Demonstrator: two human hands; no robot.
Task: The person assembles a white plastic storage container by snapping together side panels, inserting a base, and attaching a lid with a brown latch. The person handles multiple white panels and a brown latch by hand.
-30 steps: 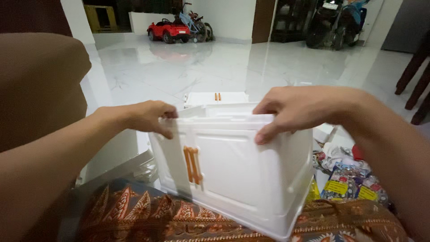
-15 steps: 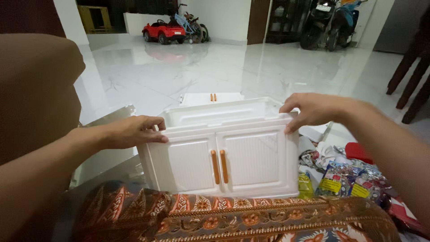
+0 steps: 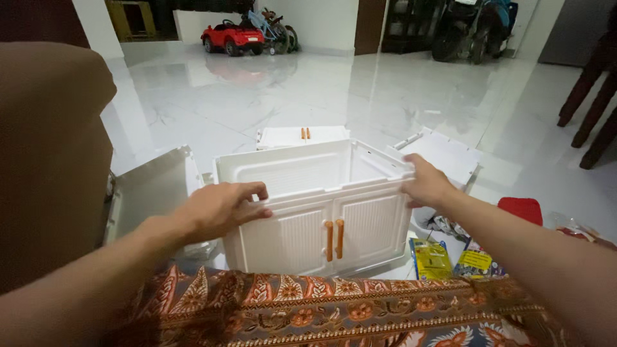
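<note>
At the far left a brown upholstered seat side [image 3: 51,160] closes off that flank, and just beside it a loose white panel [image 3: 151,193] is propped at a tilt on the floor, close to the cabinet's left wall. The left hand [image 3: 222,207] is laid over the front left corner of the white plastic cabinet [image 3: 321,212], its fingers spread and curled loosely over the top rail rather than clenched. The cabinet is seen standing upright on the marble floor [image 3: 308,96], directly beyond a patterned cloth [image 3: 334,308], with its top open and its two doors closed, the orange handles [image 3: 334,239] meeting at the middle. The step in hand is judged to be the steadying and squaring of the open box. Any further shifting would call for an even hold at both corners, since the thin rail is likely to flex. The right hand [image 3: 425,185] is closed on the front right top corner, thumb side inward, fingers wrapped over the edge. Behind the cabinet a second doored piece [image 3: 302,136] and another white panel [image 3: 443,154] lie flat, so room rearward is limited. To the right, coloured packets [image 3: 450,257] and a red lid [image 3: 522,211] crowd the floor; open room is left only farther out.
</note>
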